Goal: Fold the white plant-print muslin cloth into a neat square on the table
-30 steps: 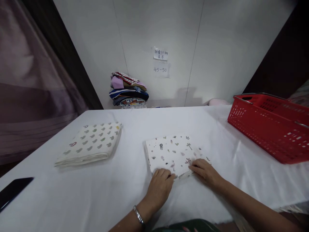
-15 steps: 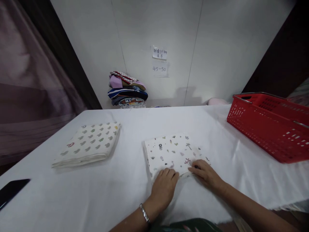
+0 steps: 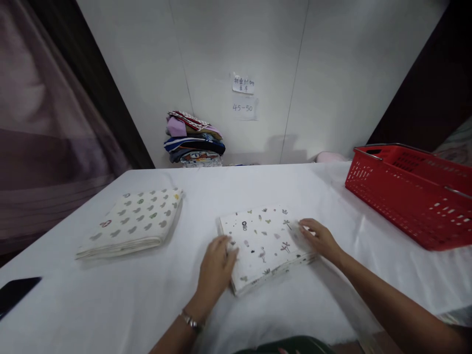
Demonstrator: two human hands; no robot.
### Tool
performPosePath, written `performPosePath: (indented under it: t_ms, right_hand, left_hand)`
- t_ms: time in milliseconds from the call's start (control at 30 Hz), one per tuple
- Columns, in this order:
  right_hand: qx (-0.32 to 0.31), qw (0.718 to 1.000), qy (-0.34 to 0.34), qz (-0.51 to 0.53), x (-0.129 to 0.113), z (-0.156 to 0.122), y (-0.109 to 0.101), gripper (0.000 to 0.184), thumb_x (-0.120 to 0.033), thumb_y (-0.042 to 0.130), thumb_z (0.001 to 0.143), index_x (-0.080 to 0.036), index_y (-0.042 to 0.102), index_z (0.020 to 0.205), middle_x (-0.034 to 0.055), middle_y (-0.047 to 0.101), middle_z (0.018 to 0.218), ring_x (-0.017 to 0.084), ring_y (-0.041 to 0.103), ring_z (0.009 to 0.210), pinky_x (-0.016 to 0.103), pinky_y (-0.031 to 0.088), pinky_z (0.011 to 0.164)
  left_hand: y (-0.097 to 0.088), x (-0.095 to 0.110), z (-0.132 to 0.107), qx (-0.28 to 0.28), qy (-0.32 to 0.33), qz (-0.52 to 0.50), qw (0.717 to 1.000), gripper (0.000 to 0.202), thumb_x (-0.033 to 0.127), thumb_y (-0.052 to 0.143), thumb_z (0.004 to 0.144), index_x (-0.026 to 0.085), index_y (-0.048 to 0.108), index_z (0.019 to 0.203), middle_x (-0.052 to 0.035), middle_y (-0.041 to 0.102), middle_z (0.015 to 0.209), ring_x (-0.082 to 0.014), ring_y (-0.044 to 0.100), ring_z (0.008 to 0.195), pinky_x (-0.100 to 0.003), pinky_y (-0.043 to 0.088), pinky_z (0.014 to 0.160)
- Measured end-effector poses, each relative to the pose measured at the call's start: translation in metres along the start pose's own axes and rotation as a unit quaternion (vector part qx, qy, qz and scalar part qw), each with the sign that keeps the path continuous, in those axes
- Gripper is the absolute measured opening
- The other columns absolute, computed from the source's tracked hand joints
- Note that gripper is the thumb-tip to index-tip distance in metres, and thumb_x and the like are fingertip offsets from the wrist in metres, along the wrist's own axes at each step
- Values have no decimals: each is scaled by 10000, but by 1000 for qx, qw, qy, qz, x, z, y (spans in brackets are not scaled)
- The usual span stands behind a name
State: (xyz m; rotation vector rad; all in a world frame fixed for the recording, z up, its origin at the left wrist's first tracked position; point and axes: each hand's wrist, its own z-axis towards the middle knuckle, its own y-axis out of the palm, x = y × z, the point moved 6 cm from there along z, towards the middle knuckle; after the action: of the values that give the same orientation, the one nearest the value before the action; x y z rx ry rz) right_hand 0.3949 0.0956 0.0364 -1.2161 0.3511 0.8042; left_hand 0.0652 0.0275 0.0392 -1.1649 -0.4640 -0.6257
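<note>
1. Right now, the left hand [image 3: 214, 268] is at the left edge of the patterned cloth [image 3: 267, 243], its fingers [image 3: 220, 241] lightly curled, the thumb standing apart from them; no firm hold shows.
2. Across from it, the right hand [image 3: 323, 242] is at the right edge, fingers loosely bent; with the blur, whether they pinch the fabric or only brush it cannot be told.
3. And that cloth: a flat, folded packet, plant print uppermost, lying on the white desk [image 3: 173, 300] between the two hands, layered edge facing the person.
4. By the look of it, the step in hand is evening up the packet by its sides. On that reading, the next move calls for a light, matched touch from both hands; one-sided pressure could skew the layers.
5. Over to the left, well apart, lies another folded cloth, the grey-spotted one [image 3: 138, 216], with a flat dark object [image 3: 16, 292] at the view's edge, nearer the person.
6. Out to the right, a red basket [image 3: 409, 204] stands beyond the right hand, likely in the way only of a wide sweep to that side.
7. Furthest out, past the desk's far edge, a fabric stack [image 3: 195, 142] rises by the wall [image 3: 332, 73].
</note>
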Motion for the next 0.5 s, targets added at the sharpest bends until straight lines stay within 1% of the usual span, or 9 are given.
performPosePath:
  t_ms: [33, 100, 133, 167, 233, 300, 367, 433, 500]
  right_hand:
    - [-1, 999, 43, -22, 12, 9, 2, 321, -428, 480, 837, -223, 621, 1039, 86, 637, 1037, 224, 604, 885, 348, 505, 721]
    - [-39, 990, 125, -52, 33, 23, 10, 403, -441, 500, 813, -223, 582, 1142, 70, 663, 965, 209, 623, 797, 337, 502, 696]
    - [-62, 984, 155, -62, 41, 29, 16, 444, -445, 511, 803, -219, 561, 1183, 61, 671, 927, 205, 627, 770, 335, 498, 700]
    - [-81, 978, 178, -69, 46, 33, 20, 485, -451, 526, 792, -213, 542, 1214, 58, 675, 908, 206, 630, 763, 334, 493, 710]
    - [-101, 971, 204, -74, 50, 40, 28, 564, -460, 562, 762, -195, 512, 1257, 73, 671, 954, 222, 631, 816, 335, 482, 744]
    - [-110, 966, 223, -65, 52, 43, 35, 620, -450, 602, 728, -178, 497, 1276, 99, 650, 1041, 243, 619, 895, 340, 470, 779]
    - [-112, 967, 228, -34, 52, 42, 39, 625, -423, 622, 708, -188, 499, 1274, 97, 632, 1089, 249, 603, 945, 341, 460, 801]
    - [-94, 969, 228, 11, 51, 39, 41, 606, -396, 631, 701, -212, 506, 1265, 73, 636, 1061, 236, 601, 937, 330, 462, 790]
    - [-63, 969, 232, 56, 48, 36, 41, 621, -386, 639, 695, -218, 494, 1276, 50, 641, 979, 214, 610, 870, 307, 471, 744]
  left_hand:
    - [0, -18, 11, 2, -73, -9, 997, 415, 420, 461, 854, 184, 489, 1194, -113, 490, 1259, -240, 483, 1134, -395, 424, 917]
    - [5, -51, 28, -18, -221, -48, 974, 583, 483, 468, 830, 131, 391, 1289, -160, 489, 1271, -244, 549, 1058, -395, 444, 888]
    - [9, -61, 35, -33, -266, -72, 961, 641, 493, 486, 816, 110, 357, 1313, -174, 487, 1280, -241, 563, 1042, -386, 442, 893]
    - [13, -68, 42, -36, -291, -93, 951, 674, 495, 504, 804, 104, 334, 1326, -178, 488, 1284, -237, 570, 1041, -371, 445, 887]
    - [20, -70, 52, -44, -308, -129, 942, 680, 466, 549, 780, 105, 342, 1318, -174, 519, 1260, -231, 578, 1038, -343, 453, 870]
    - [27, -66, 59, -48, -297, -144, 943, 609, 384, 600, 753, 117, 408, 1265, -159, 562, 1214, -223, 586, 1029, -321, 456, 861]
    - [31, -61, 63, -45, -280, -146, 948, 531, 286, 619, 728, 136, 461, 1213, -134, 597, 1170, -212, 594, 1011, -307, 458, 859]
    - [33, -61, 68, -35, -267, -145, 952, 526, 223, 607, 718, 156, 461, 1219, -107, 614, 1145, -199, 601, 996, -295, 461, 856]
    - [32, -66, 78, -28, -260, -141, 955, 586, 207, 594, 719, 167, 414, 1276, -96, 613, 1146, -192, 605, 985, -288, 466, 845]
